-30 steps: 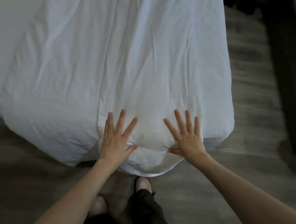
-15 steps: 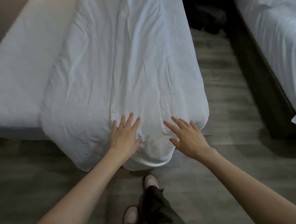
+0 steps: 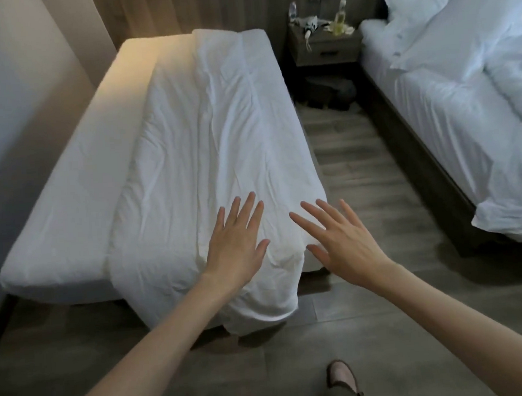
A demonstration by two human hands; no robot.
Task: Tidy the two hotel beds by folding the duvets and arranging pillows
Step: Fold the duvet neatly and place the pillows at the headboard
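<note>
While the person stands at the foot of the bed [image 3: 77,192], both arms reach forward and neither hand grips anything. Left hand [image 3: 237,246] is flat, palm down, fingers straight and spread, on the duvet [image 3: 213,151] near its foot end. Right hand [image 3: 343,244] is likewise open with fingers spread, over the duvet's right foot corner and partly over the floor [image 3: 369,174]; contact with the fabric cannot be confirmed. The duvet lies wrinkled in a long band along the right side of the bed, from head to foot, its end hanging over the foot edge; bare sheet shows along the left side. Second bed [image 3: 427,115] stands to the right across the floor strip, with a pillow [image 3: 425,7] at its head and rumpled bedding beside it. Nightstand [image 3: 326,51] sits between the two beds at the wall, a bottle [image 3: 339,20] upright on top among small items too blurred to identify.
</note>
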